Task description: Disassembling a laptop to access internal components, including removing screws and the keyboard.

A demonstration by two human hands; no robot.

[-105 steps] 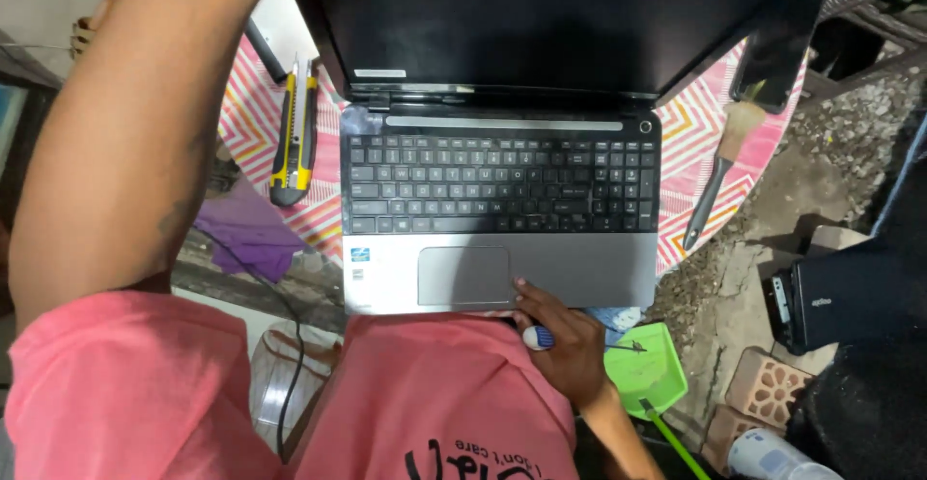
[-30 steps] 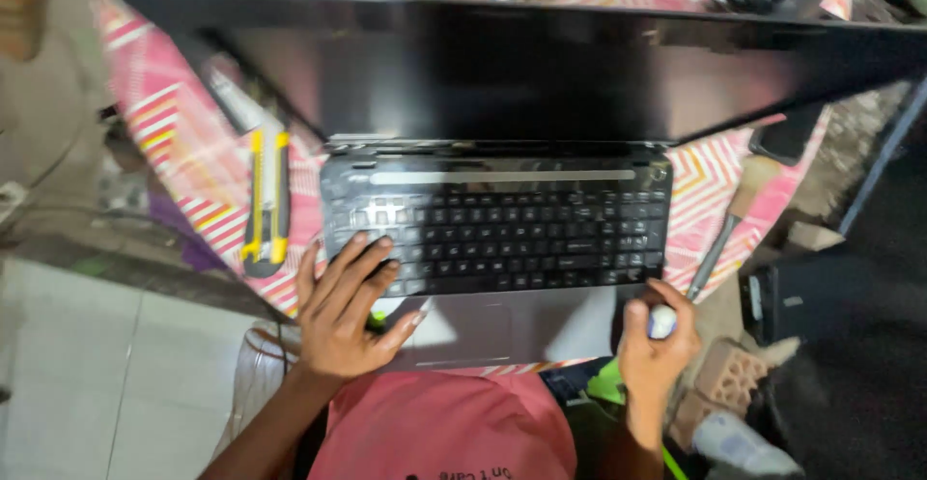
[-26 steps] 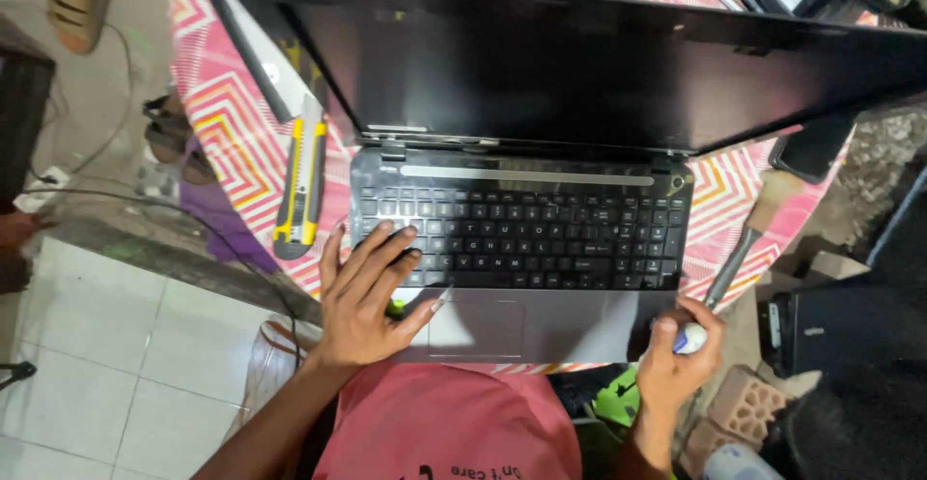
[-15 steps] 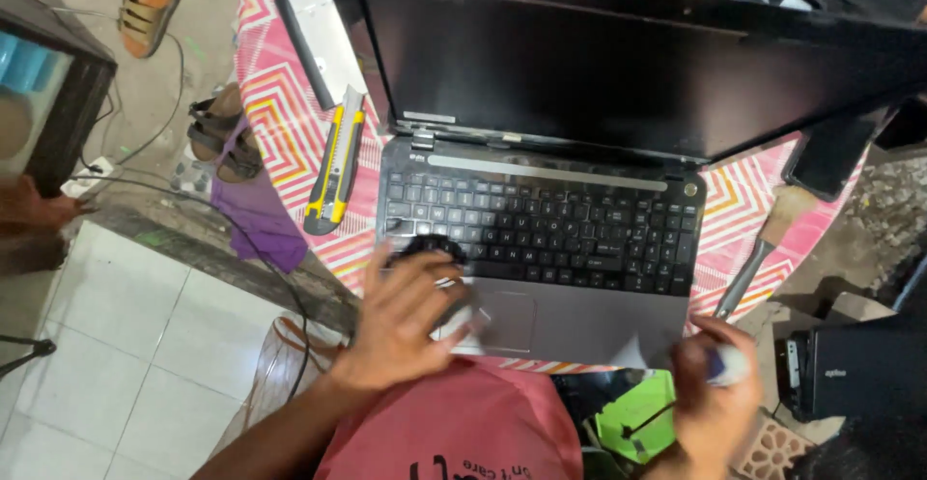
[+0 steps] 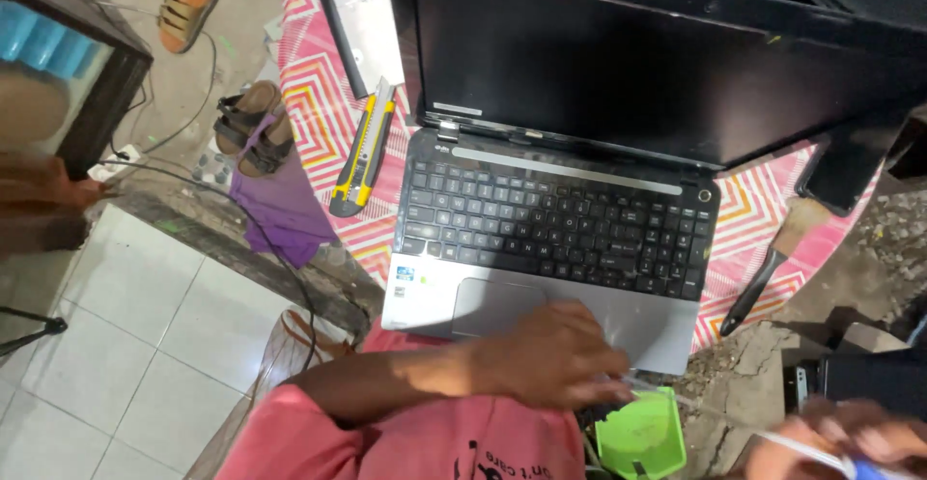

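free: keyboard (image 5: 555, 224) | blocked: utility knife (image 5: 363, 148) left, brush (image 5: 770, 266) right, screen (image 5: 637, 60) behind

Left hand (image 5: 555, 359) flat, fingers spread; right hand (image 5: 840, 441) (blurred) curled low.

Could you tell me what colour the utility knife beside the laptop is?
Yellow and black utility knife, clearest in the head view.
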